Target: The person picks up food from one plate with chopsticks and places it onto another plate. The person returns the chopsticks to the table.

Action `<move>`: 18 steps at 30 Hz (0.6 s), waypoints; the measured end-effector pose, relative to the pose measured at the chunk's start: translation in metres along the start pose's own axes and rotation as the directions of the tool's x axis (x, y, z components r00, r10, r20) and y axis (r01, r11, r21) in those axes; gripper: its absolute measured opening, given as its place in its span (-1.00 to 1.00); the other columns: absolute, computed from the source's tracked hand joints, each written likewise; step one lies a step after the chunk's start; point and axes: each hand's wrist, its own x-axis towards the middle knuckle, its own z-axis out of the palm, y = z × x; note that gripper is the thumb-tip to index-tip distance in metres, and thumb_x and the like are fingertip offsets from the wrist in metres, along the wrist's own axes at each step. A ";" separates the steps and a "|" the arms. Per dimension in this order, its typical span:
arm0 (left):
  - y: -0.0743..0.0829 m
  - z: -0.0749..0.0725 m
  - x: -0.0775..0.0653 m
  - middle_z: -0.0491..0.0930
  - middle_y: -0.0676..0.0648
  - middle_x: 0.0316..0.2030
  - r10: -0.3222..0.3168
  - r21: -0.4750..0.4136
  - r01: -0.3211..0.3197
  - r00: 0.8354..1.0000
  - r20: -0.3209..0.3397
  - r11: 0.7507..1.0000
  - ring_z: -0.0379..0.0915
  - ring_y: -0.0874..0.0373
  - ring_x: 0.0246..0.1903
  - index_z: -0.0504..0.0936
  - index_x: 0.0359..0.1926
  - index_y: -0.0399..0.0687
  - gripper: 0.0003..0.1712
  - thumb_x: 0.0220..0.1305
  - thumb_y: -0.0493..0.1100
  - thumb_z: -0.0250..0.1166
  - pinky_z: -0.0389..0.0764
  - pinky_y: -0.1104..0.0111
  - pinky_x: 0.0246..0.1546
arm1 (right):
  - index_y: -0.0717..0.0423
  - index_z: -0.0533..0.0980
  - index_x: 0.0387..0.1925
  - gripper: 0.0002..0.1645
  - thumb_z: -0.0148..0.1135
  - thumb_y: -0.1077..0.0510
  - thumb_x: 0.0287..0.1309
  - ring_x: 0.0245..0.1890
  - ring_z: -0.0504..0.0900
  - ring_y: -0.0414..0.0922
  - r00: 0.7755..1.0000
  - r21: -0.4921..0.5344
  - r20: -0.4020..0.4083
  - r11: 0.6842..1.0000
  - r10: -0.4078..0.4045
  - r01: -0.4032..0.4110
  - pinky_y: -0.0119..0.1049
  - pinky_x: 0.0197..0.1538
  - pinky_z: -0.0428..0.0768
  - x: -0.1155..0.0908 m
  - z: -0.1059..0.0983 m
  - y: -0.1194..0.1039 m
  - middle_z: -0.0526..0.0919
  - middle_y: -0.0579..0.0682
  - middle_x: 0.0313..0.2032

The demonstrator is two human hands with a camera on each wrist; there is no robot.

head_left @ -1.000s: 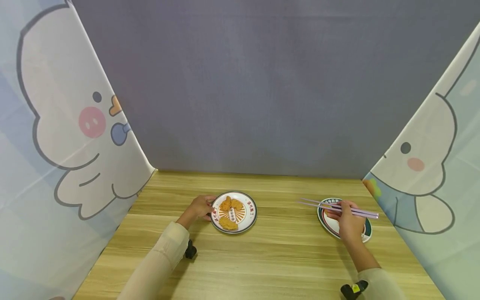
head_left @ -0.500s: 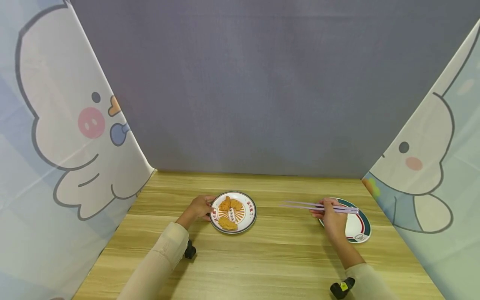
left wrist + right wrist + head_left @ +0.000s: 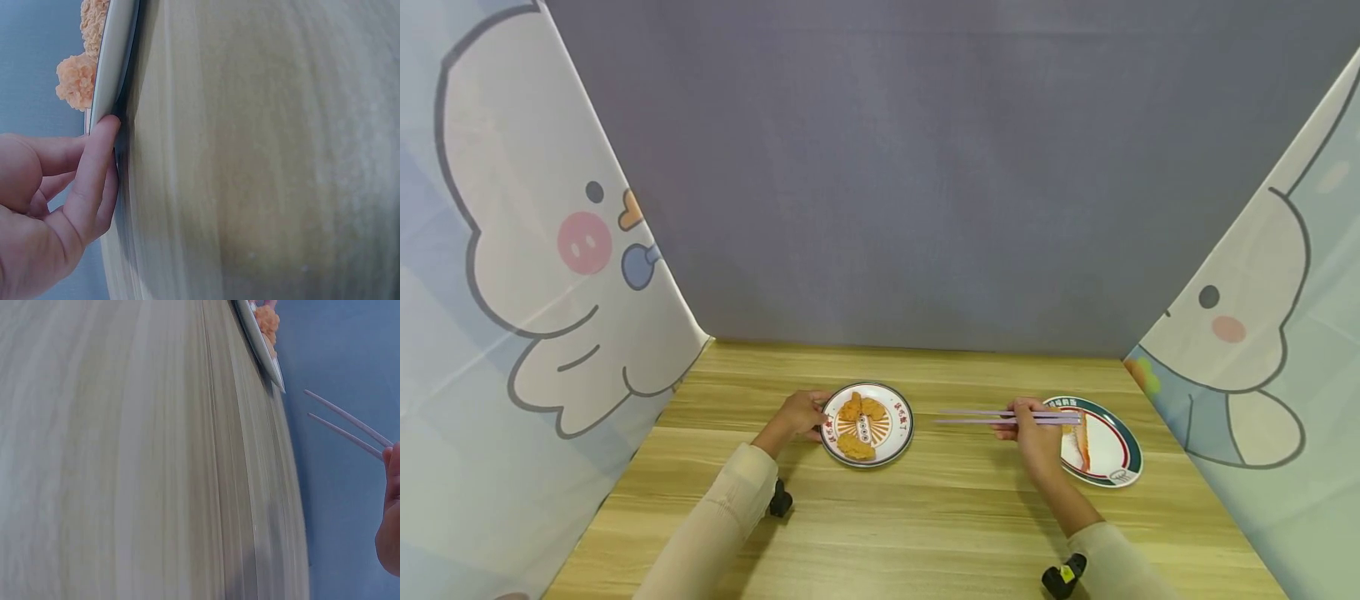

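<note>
On the left, a white round plate bears several pieces of fried chicken. My left hand pinches its left rim, with the thumb over the plate and fingers at the rim's underside. My right hand holds a pair of pale purple chopsticks, level above the table, between the two plates. Their tips point left toward the chicken plate, slightly apart in the right wrist view, with nothing between them. Behind that hand lies a green-rimmed oval plate with an orange-and-white strip of food, partly hidden by the chopsticks.
Both plates stand on a wood-grain table. A grey cloth hangs along the back edge. Cartoon-printed cloths enclose the left and right sides.
My right hand has moved left with the chopsticks, off the green-rimmed plate, uncovering the food strip there. My left hand and the chicken plate have stayed put.
</note>
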 end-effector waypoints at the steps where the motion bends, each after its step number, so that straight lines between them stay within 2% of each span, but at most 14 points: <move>1: 0.000 0.000 0.000 0.51 -0.33 0.01 -0.002 0.000 0.002 1.000 0.000 1.000 0.67 0.01 -0.35 0.46 0.41 -0.18 -0.33 0.28 -0.48 0.29 0.86 0.29 -0.40 | 0.17 0.54 -0.40 -0.70 -0.02 0.29 0.50 -0.57 0.78 -0.07 1.000 0.006 0.004 1.000 0.002 -0.002 -0.34 -0.58 0.78 -0.001 0.002 0.001 0.68 0.04 -0.45; 7: -0.001 -0.001 0.000 0.50 -0.34 0.04 -0.004 0.000 0.004 1.000 0.004 1.000 0.67 0.01 -0.35 0.44 0.42 -0.18 -0.33 0.29 -0.49 0.28 0.86 0.29 -0.40 | 0.26 0.52 -0.34 -0.71 -0.03 0.26 0.52 -0.58 0.77 -0.12 1.000 0.000 0.031 1.000 0.007 -0.007 -0.35 -0.56 0.78 -0.003 0.013 0.004 0.67 0.00 -0.46; 11: 0.000 -0.001 0.001 0.51 -0.33 0.02 0.003 0.008 -0.003 1.000 0.006 1.000 0.68 0.01 -0.36 0.44 0.42 -0.20 -0.33 0.29 -0.49 0.28 0.86 0.29 -0.40 | 0.30 0.51 -0.32 -0.73 -0.05 0.30 0.51 -0.58 0.77 -0.13 0.999 -0.019 0.049 1.000 0.016 -0.015 -0.35 -0.56 0.79 -0.006 0.020 0.005 0.68 0.05 -0.43; 12: 0.000 -0.001 0.001 0.51 -0.33 0.02 0.002 0.008 -0.002 1.000 0.006 1.000 0.68 0.01 -0.37 0.44 0.42 -0.20 -0.33 0.29 -0.48 0.28 0.86 0.29 -0.40 | 0.25 0.52 -0.35 -0.72 -0.05 0.30 0.51 -0.58 0.77 -0.12 0.998 -0.024 0.053 1.000 0.017 -0.015 -0.34 -0.56 0.79 -0.007 0.021 0.005 0.67 0.06 -0.43; 18: 0.000 -0.001 0.002 0.51 -0.35 0.05 -0.008 0.001 0.008 1.000 0.010 1.000 0.68 0.00 -0.35 0.44 0.42 -0.17 -0.33 0.30 -0.48 0.28 0.86 0.29 -0.40 | 0.27 0.51 -0.35 -0.71 -0.04 0.28 0.52 -0.58 0.77 -0.13 0.997 -0.039 0.074 0.999 0.015 -0.012 -0.32 -0.56 0.79 -0.008 0.031 0.010 0.69 0.08 -0.43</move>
